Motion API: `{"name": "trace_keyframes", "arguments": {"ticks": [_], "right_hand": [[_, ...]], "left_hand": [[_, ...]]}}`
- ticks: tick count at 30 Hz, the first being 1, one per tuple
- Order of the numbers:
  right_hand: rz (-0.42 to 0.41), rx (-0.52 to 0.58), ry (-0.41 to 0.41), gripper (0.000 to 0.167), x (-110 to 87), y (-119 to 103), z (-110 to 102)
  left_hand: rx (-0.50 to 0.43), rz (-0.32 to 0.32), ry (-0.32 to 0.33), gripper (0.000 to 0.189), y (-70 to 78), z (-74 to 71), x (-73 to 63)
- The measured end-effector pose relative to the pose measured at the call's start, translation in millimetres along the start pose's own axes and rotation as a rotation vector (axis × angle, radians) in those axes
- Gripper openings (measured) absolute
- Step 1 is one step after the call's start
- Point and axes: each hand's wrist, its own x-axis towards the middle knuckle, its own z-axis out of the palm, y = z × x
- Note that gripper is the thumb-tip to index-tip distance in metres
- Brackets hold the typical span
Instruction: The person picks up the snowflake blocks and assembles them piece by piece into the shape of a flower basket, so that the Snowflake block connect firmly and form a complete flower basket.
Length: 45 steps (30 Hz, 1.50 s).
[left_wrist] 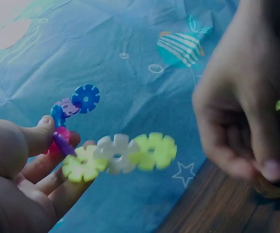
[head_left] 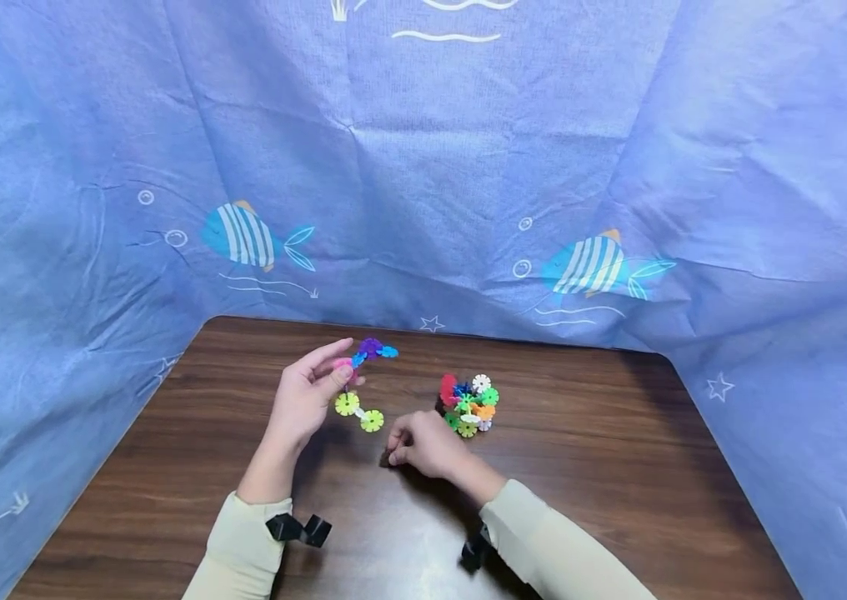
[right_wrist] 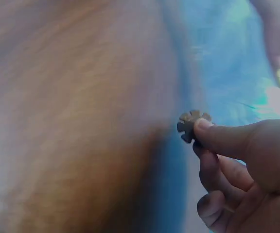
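My left hand [head_left: 302,398] pinches a chain of notched plastic discs at its pink disc [left_wrist: 62,141], between thumb and fingers. From there the chain runs through blue and purple discs to a blue end disc [left_wrist: 85,98]. Its other arm has a yellow disc [left_wrist: 84,164], a white disc [left_wrist: 117,154] and a second yellow disc [left_wrist: 154,151]. My right hand [head_left: 429,444], low over the table, pinches a dark brown notched disc [right_wrist: 187,127] between thumb and forefinger. That disc is apart from the chain.
A pile of notched discs [head_left: 468,407] in red, green, orange, white and other colours lies on the brown wooden table [head_left: 581,467], just beyond my right hand. A blue cloth with fish prints [head_left: 423,183] hangs behind the table and along both sides.
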Motion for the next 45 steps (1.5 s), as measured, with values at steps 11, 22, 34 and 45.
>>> {"name": "trace_keyframes", "arguments": {"ticks": [11, 22, 34, 45], "right_hand": [[-0.058, 0.632, 0.495, 0.015, -29.2, 7, -72], [-0.118, 0.698, 0.649, 0.016, -28.5, 13, -77], [-0.126, 0.683, 0.616, 0.018, -26.3, 21, -74], [-0.112, 0.670, 0.607, 0.015, -23.4, 18, -74]], "left_hand": [[0.095, 0.039, -0.187, 0.041, 0.3, 22.8, -7.7], [0.070, -0.024, -0.258, 0.041, -0.9, 30.3, -10.6], [0.125, -0.009, -0.284, 0.039, -6.5, 35.2, -6.4], [0.064, 0.021, -0.313, 0.039, -14.2, 38.3, -1.5]]}}
